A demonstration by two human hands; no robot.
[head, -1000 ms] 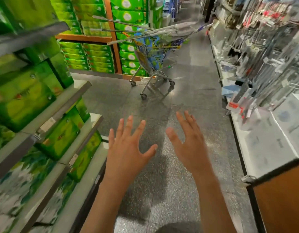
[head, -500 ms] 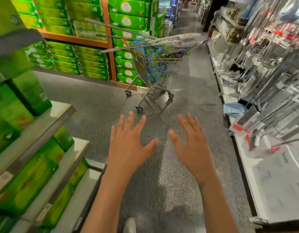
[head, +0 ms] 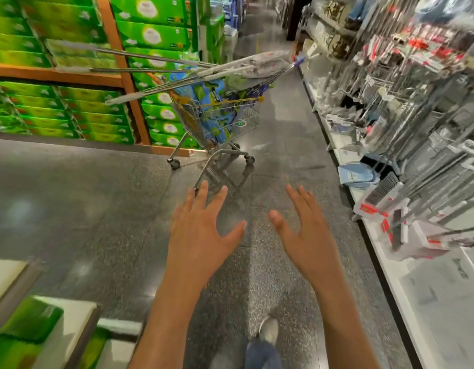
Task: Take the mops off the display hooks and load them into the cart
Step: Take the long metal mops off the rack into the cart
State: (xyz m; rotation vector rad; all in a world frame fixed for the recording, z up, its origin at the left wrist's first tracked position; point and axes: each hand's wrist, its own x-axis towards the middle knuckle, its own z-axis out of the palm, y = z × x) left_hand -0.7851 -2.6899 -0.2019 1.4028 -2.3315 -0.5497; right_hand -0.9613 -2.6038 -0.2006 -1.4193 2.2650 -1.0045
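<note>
A small wire shopping cart [head: 230, 123] stands in the aisle ahead, holding blue and green packs. Several mops [head: 161, 83] lie across its top, their long silver handles sticking out to the left and their wrapped heads toward the right. More mops and brushes hang on the display hooks [head: 406, 145] along the right. My left hand [head: 201, 235] and my right hand [head: 308, 235] are stretched out in front of me, fingers spread, holding nothing. Both hands are well short of the cart.
Green boxes fill the orange-framed shelving [head: 118, 57] behind the cart and the shelves at the lower left [head: 30, 320]. A white base shelf [head: 406, 278] runs along the right. Grey speckled floor lies between. My shoe [head: 269, 330] shows below.
I have walked forward: the cart looks nearer and the left shelves have slid out of view. Both hands stay spread and empty.
</note>
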